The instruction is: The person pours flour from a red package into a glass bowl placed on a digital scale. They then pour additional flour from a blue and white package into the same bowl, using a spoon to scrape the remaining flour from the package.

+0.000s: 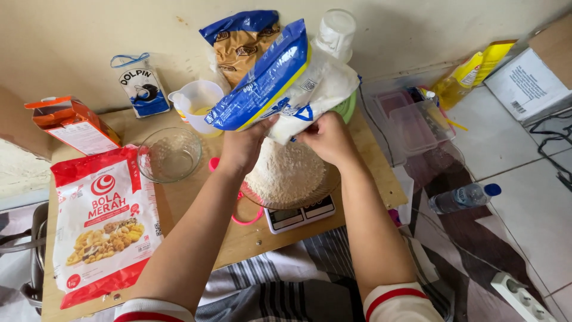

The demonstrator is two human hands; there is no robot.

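**Flour bag tipped over the bowl on the scale**

Both hands grip a blue-and-white flour bag (280, 89), held tilted above a bowl heaped with flour (286, 173) that sits on a kitchen scale (301, 214). The left hand (241, 149) clamps the bag's lower edge; the right hand (328, 138) pinches the white side near the mouth. The bag looks soft, slack and fairly heavy, likely to slump, so a hold low and close to the opening seems steadiest. An empty glass bowl (170, 154) stands nearby on the worktop (250, 238).
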